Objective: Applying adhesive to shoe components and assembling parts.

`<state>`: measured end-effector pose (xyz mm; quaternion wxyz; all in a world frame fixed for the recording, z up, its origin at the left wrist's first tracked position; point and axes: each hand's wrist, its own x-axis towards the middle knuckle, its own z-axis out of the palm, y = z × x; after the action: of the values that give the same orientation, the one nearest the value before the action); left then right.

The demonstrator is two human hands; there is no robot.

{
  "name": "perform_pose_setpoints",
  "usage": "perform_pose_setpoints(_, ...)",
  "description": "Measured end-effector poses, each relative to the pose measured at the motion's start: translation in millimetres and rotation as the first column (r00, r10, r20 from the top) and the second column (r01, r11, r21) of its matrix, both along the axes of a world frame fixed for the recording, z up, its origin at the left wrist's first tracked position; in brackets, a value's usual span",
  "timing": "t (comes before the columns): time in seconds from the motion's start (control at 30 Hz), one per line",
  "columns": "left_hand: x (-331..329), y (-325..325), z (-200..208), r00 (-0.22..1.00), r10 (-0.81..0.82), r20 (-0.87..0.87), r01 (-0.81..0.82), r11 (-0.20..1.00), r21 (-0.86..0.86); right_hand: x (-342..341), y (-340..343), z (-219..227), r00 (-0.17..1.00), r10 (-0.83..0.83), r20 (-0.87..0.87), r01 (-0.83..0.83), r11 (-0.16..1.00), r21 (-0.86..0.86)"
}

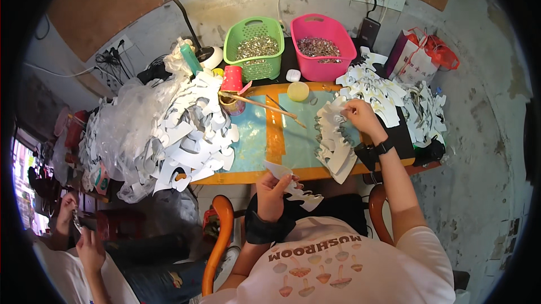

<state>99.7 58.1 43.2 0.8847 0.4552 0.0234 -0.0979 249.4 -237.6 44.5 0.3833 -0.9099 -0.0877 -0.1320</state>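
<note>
My left hand is low in front of the table edge, its fingers and thumb closed on a white cut-out piece with a wavy edge. Over the right part of the table, my right hand pinches the upper end of another white cut-out piece. That piece belongs to an overlapping row of white cut-out pieces, with small metal-looking bits along its left side. The fingertips partly hide what they pinch. A black band wraps my left wrist; a dark watch is on my right.
White cut-outs heap on the table's left and back right. Green and pink baskets hold small shiny metal parts. A brush leans from a pot. At lower left, another person's hands hold something small.
</note>
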Motion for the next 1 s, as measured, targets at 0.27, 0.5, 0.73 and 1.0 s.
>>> perform_pose_setpoints(0.27, -3.9, 9.5, 0.9, 1.000, -0.007, 0.014, 0.007, 1.000, -0.021, 20.5, 0.7, 69.4, 0.873, 0.307, -0.380, -0.242, 0.947, 0.211)
perform_pose_setpoints(0.5, -9.6, 6.6, -0.8, 0.999, 0.025, 0.026, -0.025, 0.999, -0.023, 34.1, 65.0, 114.3, 0.605, 0.557, -0.569, -0.380, 0.830, 0.408)
perform_pose_setpoints(0.73, -11.4, 7.2, 0.3, 0.995, 0.100, 0.019, -0.099, 0.995, -0.015, 59.7, 131.3, 93.9, 0.470, 0.594, -0.653, -0.545, 0.777, 0.315)
perform_pose_setpoints(1.0, -11.3, 8.0, 2.3, 0.994, 0.104, 0.033, -0.102, 0.992, -0.070, 71.7, 163.8, 54.2, 0.507, 0.690, -0.517, -0.658, 0.697, 0.285)
